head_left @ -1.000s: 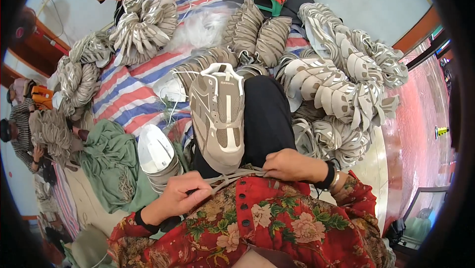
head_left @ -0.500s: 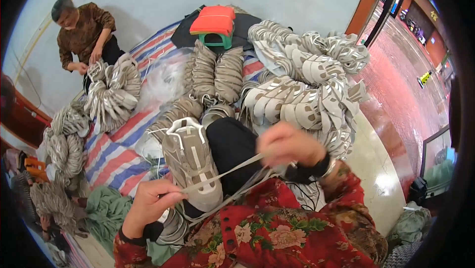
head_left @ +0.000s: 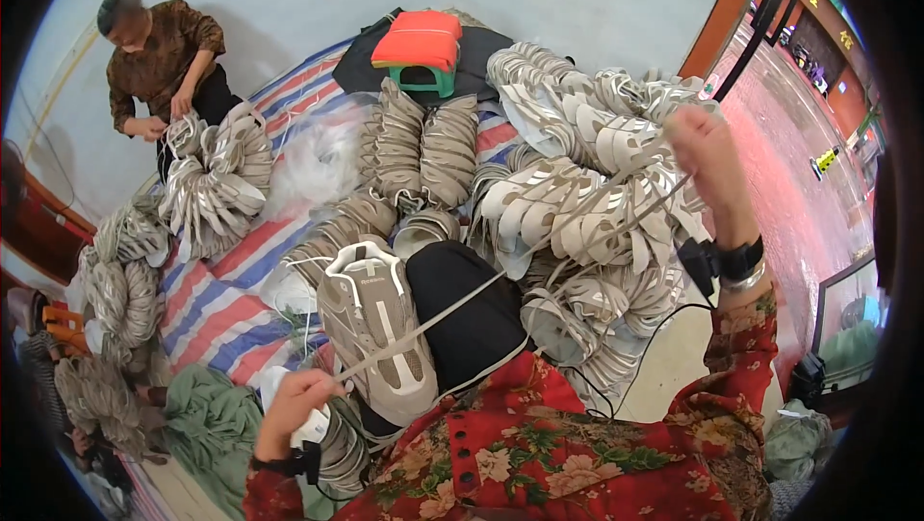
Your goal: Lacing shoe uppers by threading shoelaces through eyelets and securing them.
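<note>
A grey-brown sports shoe upper (head_left: pixel 371 302) lies on my dark-trousered lap, its white-edged collar facing away from me. A flat beige shoelace (head_left: pixel 445 318) runs over the front of the shoe. Beside the toe, my left hand (head_left: pixel 292 408) is closed, pinching the lace between thumb and fingers. Raised high at the right, my right hand (head_left: pixel 707 157) is also closed around the lace. Long strands stretch between the two hands and sag in a loop below the right one. What lies inside each closed hand is hidden.
Stacked shoe uppers (head_left: pixel 568 203) curve round my right. More bundles (head_left: pixel 448 151) stand ahead on a striped sheet (head_left: pixel 226 295). A green stool (head_left: pixel 443 81) bears a red cloth pile (head_left: pixel 416 40). Another person (head_left: pixel 168 59) handles uppers at far left. A black cord (head_left: pixel 643 353) hangs right.
My right hand has swung up and to the right, away from the shoe, drawing out lace. My left hand stays near the toe, still pinching it.
</note>
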Available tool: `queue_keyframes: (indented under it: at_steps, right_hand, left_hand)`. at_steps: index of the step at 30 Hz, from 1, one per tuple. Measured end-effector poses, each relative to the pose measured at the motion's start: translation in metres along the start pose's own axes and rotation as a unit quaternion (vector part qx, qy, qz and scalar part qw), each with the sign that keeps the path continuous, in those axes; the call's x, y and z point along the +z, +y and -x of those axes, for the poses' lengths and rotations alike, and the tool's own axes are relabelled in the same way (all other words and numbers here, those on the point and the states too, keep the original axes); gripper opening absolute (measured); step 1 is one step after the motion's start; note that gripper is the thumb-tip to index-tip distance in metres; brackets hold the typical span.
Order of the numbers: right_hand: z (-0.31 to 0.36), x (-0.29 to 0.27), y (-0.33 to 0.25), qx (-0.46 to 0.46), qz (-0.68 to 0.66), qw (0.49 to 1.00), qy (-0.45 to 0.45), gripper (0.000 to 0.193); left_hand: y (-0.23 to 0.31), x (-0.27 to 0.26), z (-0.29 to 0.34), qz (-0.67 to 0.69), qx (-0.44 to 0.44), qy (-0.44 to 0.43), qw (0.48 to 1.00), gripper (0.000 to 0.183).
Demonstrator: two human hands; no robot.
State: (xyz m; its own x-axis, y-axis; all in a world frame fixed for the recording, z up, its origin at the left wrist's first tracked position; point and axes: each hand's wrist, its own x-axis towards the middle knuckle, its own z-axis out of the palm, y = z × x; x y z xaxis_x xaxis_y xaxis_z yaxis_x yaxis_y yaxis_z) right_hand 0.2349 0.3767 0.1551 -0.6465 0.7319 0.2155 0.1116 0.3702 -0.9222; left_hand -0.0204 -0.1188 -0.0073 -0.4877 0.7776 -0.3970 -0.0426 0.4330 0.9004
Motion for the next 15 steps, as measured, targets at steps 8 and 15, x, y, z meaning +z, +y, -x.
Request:
queue_keyframes:
  at_steps: [8,15]
  right_hand:
    - [-0.074,-0.206,0.139,-0.071,0.583,0.732,0.345,0.025]
    - [0.03,0.192,0.068,0.041,-0.19,0.933,-0.303,0.036]
  left_hand:
    - [0.012,-0.067,0.01,-0.076,-0.03,0.141,0.987,0.018]
    - [0.078,0.069,-0.047,-0.308,0.249,0.022,0.918,0.012]
